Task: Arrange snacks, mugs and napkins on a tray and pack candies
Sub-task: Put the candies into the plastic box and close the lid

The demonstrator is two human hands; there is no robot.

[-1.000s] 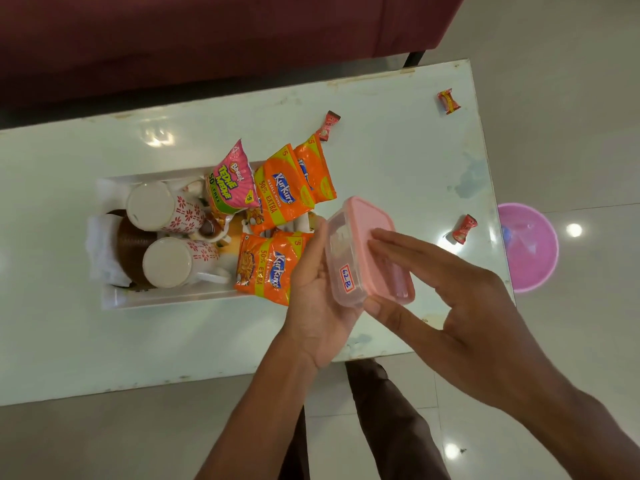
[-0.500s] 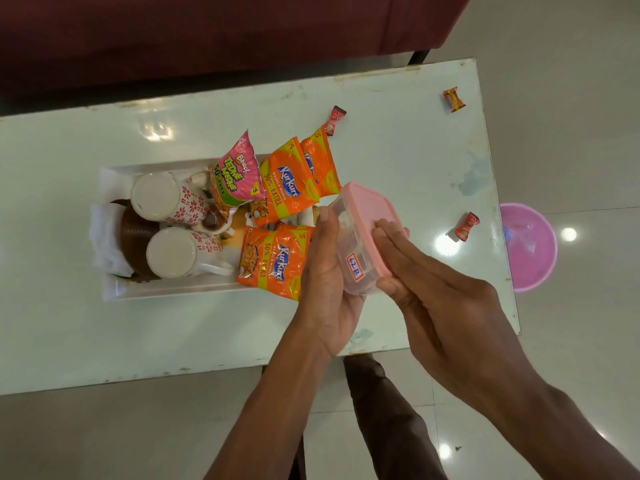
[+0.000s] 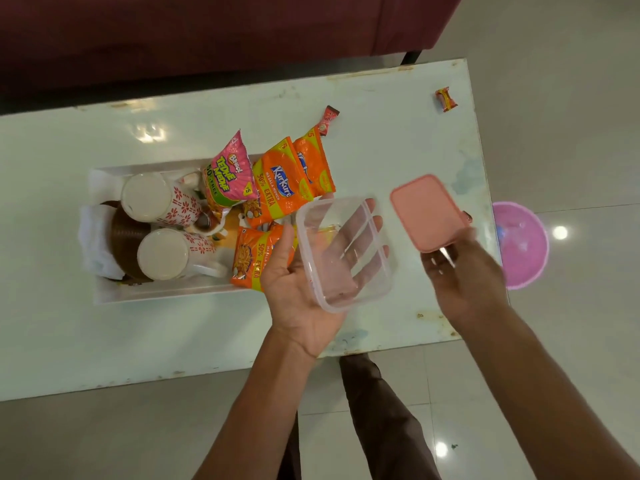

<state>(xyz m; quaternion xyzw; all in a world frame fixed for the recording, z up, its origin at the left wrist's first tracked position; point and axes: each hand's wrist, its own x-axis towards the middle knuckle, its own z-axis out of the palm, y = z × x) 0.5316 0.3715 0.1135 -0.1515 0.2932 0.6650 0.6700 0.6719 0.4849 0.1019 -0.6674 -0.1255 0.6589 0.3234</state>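
My left hand [image 3: 294,292] lies palm up over the table, and an empty clear plastic box [image 3: 341,237] rests on its straight fingers. To the right, my right hand [image 3: 464,282] pinches the pink lid [image 3: 427,211], held apart from the box. A white tray [image 3: 156,294] on the left carries two upside-down flower-print mugs [image 3: 159,200] [image 3: 169,254], white napkins [image 3: 91,244], a pink snack pack [image 3: 230,174] and orange snack packs [image 3: 277,183] [image 3: 252,258]. Wrapped candies lie loose on the table at the far right corner [image 3: 446,99] and behind the packs [image 3: 327,120].
The pale table [image 3: 381,98] ends just right of my right hand. A pink basin [image 3: 523,251] sits on the tiled floor beyond that edge. A dark red sofa [image 3: 207,36] runs along the far side. My leg [image 3: 377,410] shows below the near edge.
The lid has come off the box. My right hand carried it away to the right, and my left hand turned palm up with the open box lying flat on it.
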